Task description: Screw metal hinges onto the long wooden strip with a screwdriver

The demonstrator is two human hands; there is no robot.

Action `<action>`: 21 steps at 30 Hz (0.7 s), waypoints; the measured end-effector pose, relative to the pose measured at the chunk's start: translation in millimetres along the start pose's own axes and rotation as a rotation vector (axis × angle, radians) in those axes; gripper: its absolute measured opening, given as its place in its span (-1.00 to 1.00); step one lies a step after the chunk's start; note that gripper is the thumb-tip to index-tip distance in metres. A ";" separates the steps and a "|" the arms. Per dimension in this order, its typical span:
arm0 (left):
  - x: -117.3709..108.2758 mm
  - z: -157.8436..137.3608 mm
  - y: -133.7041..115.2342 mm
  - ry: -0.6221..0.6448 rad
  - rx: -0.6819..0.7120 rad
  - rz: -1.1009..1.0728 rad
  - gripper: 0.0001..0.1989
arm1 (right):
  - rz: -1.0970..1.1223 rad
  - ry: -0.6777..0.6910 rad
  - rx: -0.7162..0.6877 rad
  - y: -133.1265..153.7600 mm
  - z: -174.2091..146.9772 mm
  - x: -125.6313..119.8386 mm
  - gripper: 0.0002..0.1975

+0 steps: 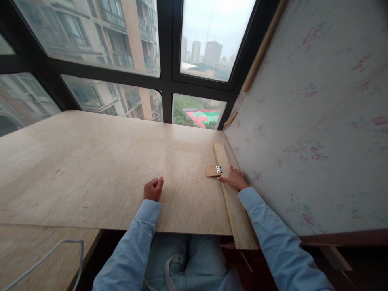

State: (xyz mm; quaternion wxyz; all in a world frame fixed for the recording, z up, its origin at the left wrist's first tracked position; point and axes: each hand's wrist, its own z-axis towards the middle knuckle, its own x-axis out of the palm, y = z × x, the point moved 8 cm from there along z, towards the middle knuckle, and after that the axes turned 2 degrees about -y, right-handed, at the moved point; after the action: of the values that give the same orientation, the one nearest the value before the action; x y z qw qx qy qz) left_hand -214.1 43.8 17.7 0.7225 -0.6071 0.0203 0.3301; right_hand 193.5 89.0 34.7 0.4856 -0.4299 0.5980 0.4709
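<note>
A long, narrow wooden board [232, 200] lies along the right side of the stone-patterned counter, its near end jutting past the front edge. Metal hinge [218, 169] joins its left edge to a small, flat piece of wood [211, 171]. My right hand [235, 178] spans the board near the hinge, thumb at the left edge beside the small piece and fingers over the far side. On the counter to the left, my left hand [153, 189] is closed in a fist; whatever it may hold is hidden.
The counter [91, 169] runs to dark-framed windows [168, 81]. A wall with flowered paper [318, 133] rises close beside the board on the right. A pale cable [51, 254] lies on a lower surface [36, 246] at the near left.
</note>
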 end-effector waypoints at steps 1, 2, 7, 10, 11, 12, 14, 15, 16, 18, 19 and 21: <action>-0.1 -0.1 0.2 0.000 -0.003 0.001 -0.53 | -0.006 -0.002 0.005 0.9 0.4 -0.3 -0.02; -0.2 -0.2 0.5 0.000 -0.005 0.003 -0.53 | -0.011 -0.008 0.011 1.9 0.5 -1.0 -0.03; 0.2 -0.2 1.7 -0.004 0.007 0.016 -0.54 | -0.015 -0.085 0.057 5.5 -3.2 -7.5 -0.17; 0.2 0.1 1.9 -0.011 0.010 0.026 -0.54 | 0.012 -0.156 0.090 5.8 -8.1 -9.7 -0.23; 0.2 0.2 1.8 -0.012 0.011 0.029 -0.54 | 0.019 -0.184 0.095 6.3 -10.0 -10.3 -0.23; 0.2 0.3 1.7 -0.014 0.012 0.032 -0.54 | 0.025 -0.211 0.095 7.4 -11.9 -10.8 -0.23; 0.1 0.5 1.5 -0.017 0.014 0.039 -0.53 | 0.041 -0.245 0.079 11.4 -15.0 -10.8 -0.20; 0.4 0.5 1.5 -0.016 0.015 0.042 -0.53 | 0.050 -0.252 0.070 13.9 -16.2 -10.5 -0.19; 0.7 0.4 1.6 -0.014 0.015 0.046 -0.53 | 0.061 -0.255 0.062 16.6 -17.1 -10.4 -0.18; 1.3 0.1 2.4 -0.011 0.012 0.051 -0.53 | 0.079 -0.264 0.053 22.3 -18.6 -11.2 -0.19; 1.5 -0.2 2.9 -0.010 0.009 0.053 -0.53 | 0.088 -0.273 0.049 25.7 -19.3 -12.4 -0.19; 1.9 -0.5 4.0 -0.010 0.003 0.052 -0.53 | 0.108 -0.294 0.029 34.2 -21.1 -15.4 -0.20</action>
State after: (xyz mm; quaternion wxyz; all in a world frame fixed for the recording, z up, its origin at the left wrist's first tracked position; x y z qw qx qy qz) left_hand -214.4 44.3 13.3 0.7147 -0.6036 0.0331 0.3520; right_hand 159.0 75.6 56.6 0.5481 -0.3166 0.5492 0.5456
